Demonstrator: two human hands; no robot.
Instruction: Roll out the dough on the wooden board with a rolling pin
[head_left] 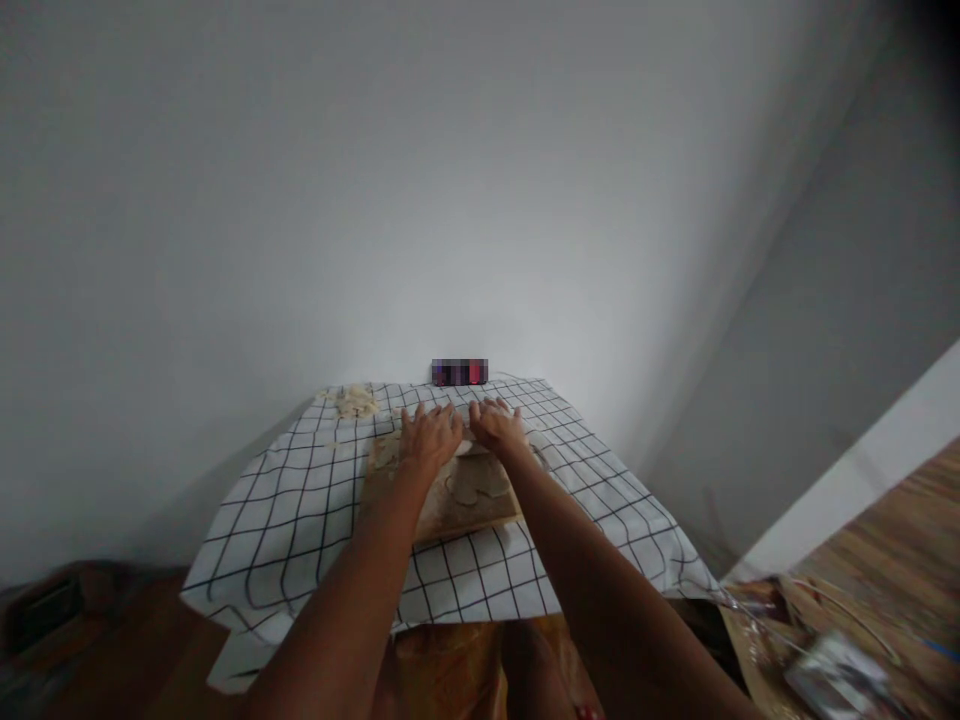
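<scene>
Wooden board (450,521) with dough (480,486) under both hands (433,437) (499,427)

The left forearm (375,560) hides part of the board (450,520).

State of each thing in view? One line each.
Left grip: palm down, fingers forward; hold unclear.
Right grip: palm down, fingers forward; hold unclear.
Checked cloth: spread, creased.
Board: lying on cloth, partly covered.
Pale sheet: flat on board, uneven edge.
Pale pile: loose heap.
Dark object: blurred, on/off unclear.
</scene>
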